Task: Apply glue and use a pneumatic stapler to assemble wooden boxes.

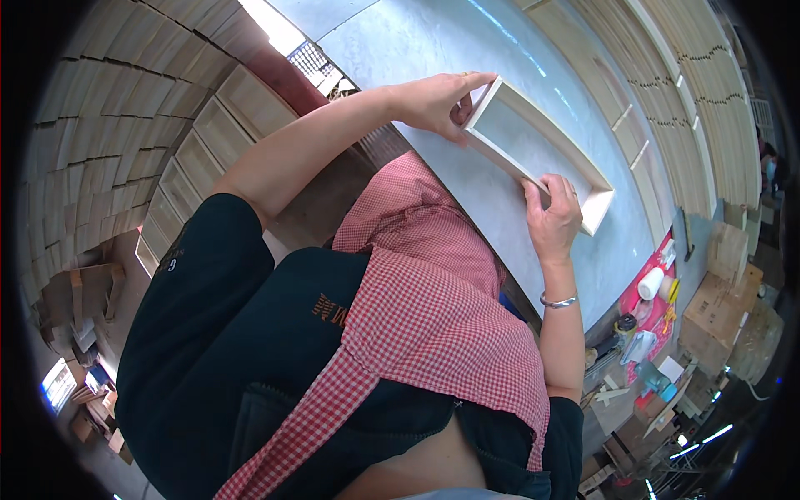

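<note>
A long, narrow rectangular frame of pale wood (554, 133) is held in both hands above a whitish tabletop (433, 50). The tabletop's pale colour shows inside the frame, and I cannot tell if it has a bottom. My left hand (437, 102) grips the frame's far left end, with the thumb and fingers on either side of the corner. Closed over the near long side, close to the right end, is my right hand (553, 218); some of its fingers are hidden. A silver bangle (559, 300) circles the right wrist.
Tall stacks of pale wooden pieces (679, 92) line the table's far side. At left rise piled boards (100, 125) and several shallow wooden trays (200, 150). A pink cloth (658, 279) with a white spool (651, 283) and a cardboard box (717, 312) are at right.
</note>
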Tool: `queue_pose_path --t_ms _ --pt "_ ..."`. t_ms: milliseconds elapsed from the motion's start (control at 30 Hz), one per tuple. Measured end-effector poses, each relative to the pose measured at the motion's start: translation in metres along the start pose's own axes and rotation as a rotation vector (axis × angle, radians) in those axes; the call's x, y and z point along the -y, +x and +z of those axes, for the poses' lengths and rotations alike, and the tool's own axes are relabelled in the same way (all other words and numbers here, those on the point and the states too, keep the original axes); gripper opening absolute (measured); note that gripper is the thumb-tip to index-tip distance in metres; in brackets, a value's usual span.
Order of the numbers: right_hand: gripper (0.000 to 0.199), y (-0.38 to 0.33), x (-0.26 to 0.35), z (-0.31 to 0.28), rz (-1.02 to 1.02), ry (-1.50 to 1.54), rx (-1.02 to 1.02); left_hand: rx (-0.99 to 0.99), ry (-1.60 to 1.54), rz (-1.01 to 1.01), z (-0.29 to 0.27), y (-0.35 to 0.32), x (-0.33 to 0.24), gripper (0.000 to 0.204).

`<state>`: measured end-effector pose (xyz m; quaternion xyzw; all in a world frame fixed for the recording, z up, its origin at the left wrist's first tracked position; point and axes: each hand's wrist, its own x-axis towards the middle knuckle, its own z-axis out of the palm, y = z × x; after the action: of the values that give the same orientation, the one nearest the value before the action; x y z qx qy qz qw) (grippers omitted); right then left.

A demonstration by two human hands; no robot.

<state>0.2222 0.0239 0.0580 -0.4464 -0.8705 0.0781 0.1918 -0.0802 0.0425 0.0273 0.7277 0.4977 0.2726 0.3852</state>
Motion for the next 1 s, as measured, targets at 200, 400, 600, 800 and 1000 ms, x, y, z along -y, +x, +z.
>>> queue_pose_path --t_ms 200,400,600,800,1000 --pt "0.051 0.011 0.021 0.005 -0.169 -0.025 -0.04 -0.024 -0.021 0.021 0.0 0.003 0.002 0.102" --pt "0.066 0.032 0.068 0.029 -0.254 -0.118 0.095 -0.02 -0.121 0.014 -0.003 0.008 0.002 0.099" --pt "0.06 0.048 0.067 0.019 -0.336 0.047 0.063 -0.048 -0.211 0.071 0.003 0.007 0.011 0.094" --pt "0.021 0.153 0.074 0.015 -0.32 0.31 -0.098 -0.032 -0.284 0.114 0.0 -0.001 0.009 0.093" --pt "0.009 0.305 0.071 0.084 -0.234 0.249 0.159 -0.014 -0.268 0.086 0.001 0.003 0.008 0.1"
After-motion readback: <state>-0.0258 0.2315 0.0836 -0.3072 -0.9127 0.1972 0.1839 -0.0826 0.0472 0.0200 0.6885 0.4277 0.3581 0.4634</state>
